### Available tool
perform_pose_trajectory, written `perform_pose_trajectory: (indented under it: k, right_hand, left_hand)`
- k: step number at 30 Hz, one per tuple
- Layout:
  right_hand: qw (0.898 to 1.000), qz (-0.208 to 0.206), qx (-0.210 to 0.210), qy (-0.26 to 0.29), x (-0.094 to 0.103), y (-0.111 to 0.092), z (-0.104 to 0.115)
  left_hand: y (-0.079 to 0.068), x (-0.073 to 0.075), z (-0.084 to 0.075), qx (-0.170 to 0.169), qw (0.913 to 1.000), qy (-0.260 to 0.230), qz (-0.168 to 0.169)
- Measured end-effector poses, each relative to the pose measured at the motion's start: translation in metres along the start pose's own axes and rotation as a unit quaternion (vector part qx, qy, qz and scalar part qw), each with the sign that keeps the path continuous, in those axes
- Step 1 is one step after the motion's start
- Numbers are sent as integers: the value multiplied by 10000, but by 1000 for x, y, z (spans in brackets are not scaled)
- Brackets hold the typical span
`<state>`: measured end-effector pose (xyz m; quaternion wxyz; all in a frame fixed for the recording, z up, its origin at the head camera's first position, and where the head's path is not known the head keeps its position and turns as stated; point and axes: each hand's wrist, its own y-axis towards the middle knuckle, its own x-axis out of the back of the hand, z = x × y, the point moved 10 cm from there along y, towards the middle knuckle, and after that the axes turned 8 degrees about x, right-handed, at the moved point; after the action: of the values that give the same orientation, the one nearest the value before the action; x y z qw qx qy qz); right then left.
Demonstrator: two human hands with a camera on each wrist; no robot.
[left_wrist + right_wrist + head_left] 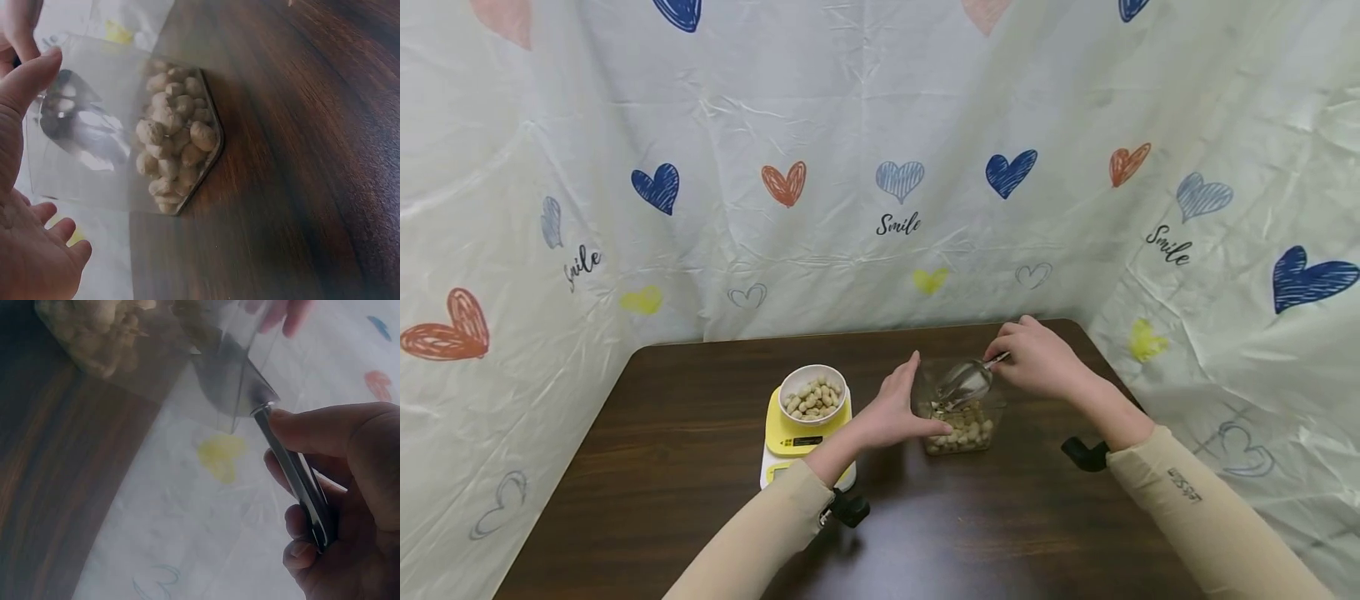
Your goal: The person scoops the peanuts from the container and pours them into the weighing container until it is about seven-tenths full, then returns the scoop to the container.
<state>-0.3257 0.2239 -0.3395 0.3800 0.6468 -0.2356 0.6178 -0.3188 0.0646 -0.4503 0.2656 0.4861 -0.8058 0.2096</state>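
Observation:
My right hand [1037, 357] grips the handle of a metal scoop [967, 382], its fingers curled round it in the right wrist view. The scoop's bowl slants down inside a clear square container [958, 450], above the peanuts [178, 119] lying at the bottom. Beside the container's left side is my left hand [891, 412], with thumb and fingers spread apart; whether it touches the wall is hard to tell. Left of that hand, a white bowl [783, 388] holding more unshelled peanuts [812, 398] stands on a yellow and white kitchen scale [777, 427].
Everything stands on a dark brown wooden table [677, 433]. Behind and at both sides hangs a white curtain [835, 275] printed with hearts. A black wrist mount [850, 508] sticks out below the left sleeve, and another mount [1084, 455] below the right.

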Motion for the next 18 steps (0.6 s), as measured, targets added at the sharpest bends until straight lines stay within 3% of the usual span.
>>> perform_pose_trajectory:
  k: [9,18]
  right_hand:
    - [9979,-118,381,-510,-16,8,10]
    - [9986,379,201,312,-43,13,7]
  left_hand:
    - [6,-2,-1,-50,10000,66,34]
    - [8,-3,-1,-106,9999,129,-8]
